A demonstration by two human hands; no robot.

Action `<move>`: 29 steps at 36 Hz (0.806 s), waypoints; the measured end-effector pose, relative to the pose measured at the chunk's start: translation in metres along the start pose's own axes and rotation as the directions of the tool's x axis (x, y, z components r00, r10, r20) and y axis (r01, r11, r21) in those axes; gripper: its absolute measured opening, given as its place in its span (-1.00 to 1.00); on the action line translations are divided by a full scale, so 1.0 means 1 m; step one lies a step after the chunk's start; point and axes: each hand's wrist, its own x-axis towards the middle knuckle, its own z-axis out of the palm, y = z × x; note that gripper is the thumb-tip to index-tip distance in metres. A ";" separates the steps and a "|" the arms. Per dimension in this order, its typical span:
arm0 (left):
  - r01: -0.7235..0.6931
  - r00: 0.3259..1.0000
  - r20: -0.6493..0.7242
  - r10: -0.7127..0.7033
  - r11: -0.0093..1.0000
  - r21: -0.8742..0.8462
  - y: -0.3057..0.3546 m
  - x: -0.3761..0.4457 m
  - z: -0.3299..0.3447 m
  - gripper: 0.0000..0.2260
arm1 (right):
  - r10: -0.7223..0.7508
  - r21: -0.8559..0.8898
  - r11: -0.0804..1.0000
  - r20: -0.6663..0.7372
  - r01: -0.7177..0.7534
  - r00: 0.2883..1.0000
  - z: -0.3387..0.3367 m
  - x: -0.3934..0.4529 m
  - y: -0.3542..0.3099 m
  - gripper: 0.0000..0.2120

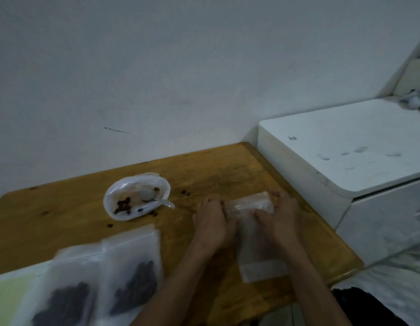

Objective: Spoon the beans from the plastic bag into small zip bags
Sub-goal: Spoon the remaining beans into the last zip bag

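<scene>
On top of the wooden table the job looks nearly finished. Just beside it on the right stands one white cabinet. Near the front left lie two filled zip bags, side by side and touching, each with a dark heap of beans inside. One more small zip bag lies flat between the two hands, and I cannot see beans in it, so I think it is the one to fill next. The left hand rests on its left edge with fingers bent at the top strip. The right hand rests on its right side the same way. Both seem to pinch or press the zip end, but it is too blurry to be sure. Farther back to the left sits one plastic bag, rolled open like a bowl. One white plastic spoon lies in it, with its end poking over the rim. Only a small bunch of beans is left inside. A few loose beans lie on the wood near it, too blurry to count well.
</scene>
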 end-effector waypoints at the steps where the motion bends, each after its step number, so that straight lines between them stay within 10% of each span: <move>1: 0.004 1.000 -0.025 -0.007 0.991 -0.135 0.000 -0.003 -0.003 -0.82 | 0.017 0.089 0.996 0.003 -0.017 1.000 -0.001 -0.002 -0.002 -0.44; 7: 0.050 0.993 -0.035 -0.114 0.669 -0.741 0.008 -0.027 -0.048 -0.81 | -0.024 0.469 0.879 0.215 -0.082 0.976 -0.011 -0.022 -0.036 -0.71; 17: -0.133 0.970 -0.239 -0.037 0.745 -0.653 -0.017 -0.054 -0.163 -0.78 | -0.391 0.596 0.794 0.349 0.120 0.852 0.012 -0.058 -0.125 -0.89; 23: -0.219 0.687 -0.726 0.017 0.958 -0.185 -0.049 -0.068 -0.197 -0.76 | -0.509 0.565 0.760 0.207 0.323 0.835 0.056 -0.093 -0.165 -0.91; 29: -0.272 0.828 -0.546 -0.127 0.760 -0.590 -0.067 -0.082 -0.217 -0.62 | -0.680 0.609 0.694 0.380 0.384 0.628 0.092 -0.125 -0.183 -0.84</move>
